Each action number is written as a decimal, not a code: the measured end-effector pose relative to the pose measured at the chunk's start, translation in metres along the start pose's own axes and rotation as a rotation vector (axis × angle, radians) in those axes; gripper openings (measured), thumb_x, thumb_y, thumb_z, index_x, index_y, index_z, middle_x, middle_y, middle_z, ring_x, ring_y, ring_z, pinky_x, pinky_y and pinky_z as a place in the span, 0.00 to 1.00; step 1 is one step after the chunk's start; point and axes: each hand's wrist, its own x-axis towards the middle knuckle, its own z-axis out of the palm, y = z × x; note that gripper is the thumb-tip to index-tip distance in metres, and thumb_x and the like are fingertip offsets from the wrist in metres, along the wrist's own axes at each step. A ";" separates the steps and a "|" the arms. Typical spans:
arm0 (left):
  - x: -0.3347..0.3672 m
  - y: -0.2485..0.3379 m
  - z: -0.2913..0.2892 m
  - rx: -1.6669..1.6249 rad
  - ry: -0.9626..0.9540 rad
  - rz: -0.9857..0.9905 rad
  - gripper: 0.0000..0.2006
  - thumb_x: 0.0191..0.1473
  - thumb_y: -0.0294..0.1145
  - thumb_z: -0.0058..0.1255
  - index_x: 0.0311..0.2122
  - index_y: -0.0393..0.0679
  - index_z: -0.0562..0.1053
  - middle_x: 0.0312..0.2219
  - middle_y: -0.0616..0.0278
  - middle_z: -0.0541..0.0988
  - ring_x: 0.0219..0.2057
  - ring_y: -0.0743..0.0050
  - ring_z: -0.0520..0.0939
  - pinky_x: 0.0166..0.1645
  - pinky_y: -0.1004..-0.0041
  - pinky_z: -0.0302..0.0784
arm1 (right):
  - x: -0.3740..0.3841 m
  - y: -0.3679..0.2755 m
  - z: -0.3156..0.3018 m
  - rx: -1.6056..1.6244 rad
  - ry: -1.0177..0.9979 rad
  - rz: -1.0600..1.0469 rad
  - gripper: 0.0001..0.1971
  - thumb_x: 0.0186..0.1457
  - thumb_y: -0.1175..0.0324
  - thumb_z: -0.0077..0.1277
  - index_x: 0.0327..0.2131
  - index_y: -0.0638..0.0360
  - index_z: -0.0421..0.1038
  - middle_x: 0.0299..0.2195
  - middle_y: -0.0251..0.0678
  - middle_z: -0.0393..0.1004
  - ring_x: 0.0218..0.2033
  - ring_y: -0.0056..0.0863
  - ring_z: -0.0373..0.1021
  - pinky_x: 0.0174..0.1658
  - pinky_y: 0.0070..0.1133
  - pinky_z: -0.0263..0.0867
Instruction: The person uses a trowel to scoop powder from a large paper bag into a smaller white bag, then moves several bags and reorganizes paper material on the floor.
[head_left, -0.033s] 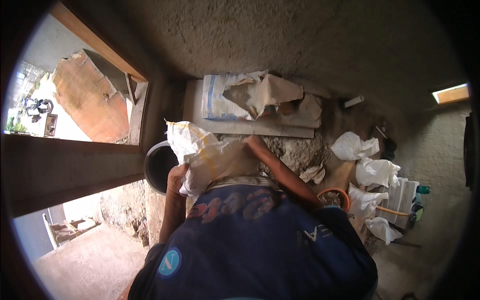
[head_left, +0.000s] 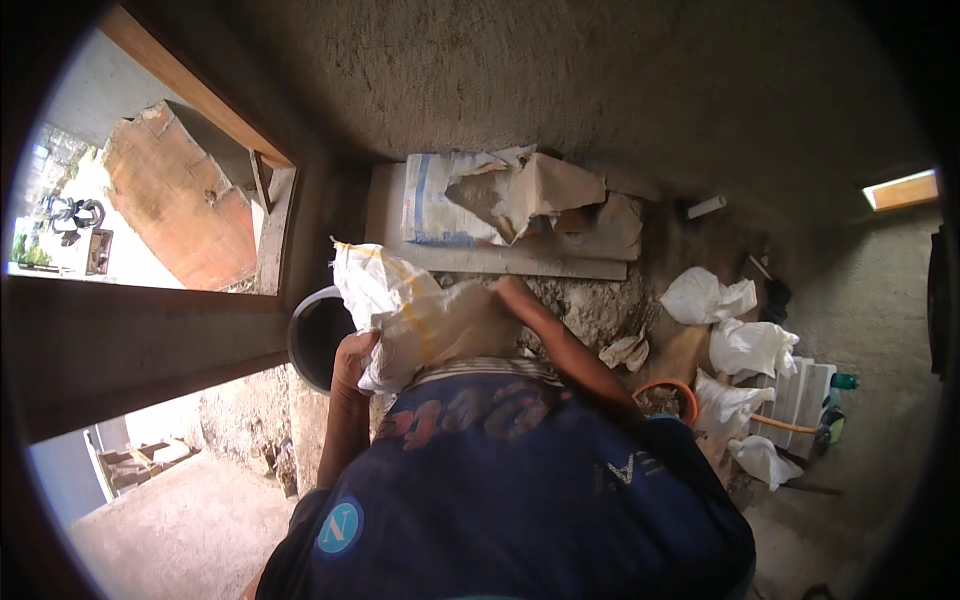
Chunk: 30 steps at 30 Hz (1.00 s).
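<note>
A white woven sack [head_left: 405, 310] with a yellow stripe hangs in front of my body, crumpled and bunched at its upper left. My left hand [head_left: 355, 358] is closed on the sack's left side, thumb on top. At the opposite edge my right hand [head_left: 512, 297] is closed on the cloth, its fingers partly hidden. The sack's lower part is hidden behind my dark blue shirt. Just left of the sack stands a black bucket [head_left: 318, 340], partly covered by it. Beyond my right hand lies a heap of grey rubble [head_left: 595, 310].
A torn paper cement bag [head_left: 430, 200] lies on a board [head_left: 560, 262] by the far wall. On the right are several tied white sacks [head_left: 750, 345], an orange bucket [head_left: 690, 400] holding debris and a white ribbed panel [head_left: 805, 390]. A window opening [head_left: 275, 230] is at left.
</note>
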 end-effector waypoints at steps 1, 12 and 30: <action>0.023 0.010 0.004 0.084 -0.050 -0.067 0.28 0.50 0.39 0.54 0.51 0.28 0.66 0.41 0.46 0.78 0.38 0.55 0.82 0.46 0.62 0.78 | 0.008 0.041 0.003 0.004 0.167 0.010 0.16 0.57 0.66 0.43 0.44 0.64 0.72 0.38 0.40 0.77 0.40 0.27 0.72 0.46 0.21 0.66; 0.061 0.100 -0.046 -0.157 -0.012 -0.411 0.32 0.50 0.40 0.54 0.56 0.29 0.63 0.46 0.44 0.75 0.46 0.53 0.79 0.55 0.58 0.72 | 0.031 -0.081 -0.075 0.871 -0.210 0.679 0.13 0.57 0.69 0.43 0.38 0.66 0.76 0.33 0.37 0.78 0.32 0.26 0.74 0.37 0.23 0.69; 0.149 0.292 -0.109 0.268 0.394 0.364 0.21 0.63 0.46 0.38 0.48 0.37 0.70 0.40 0.53 0.78 0.39 0.60 0.81 0.44 0.62 0.78 | -0.005 -0.039 -0.085 0.777 0.502 0.890 0.19 0.53 0.56 0.55 0.42 0.60 0.73 0.33 0.33 0.76 0.33 0.23 0.72 0.35 0.22 0.64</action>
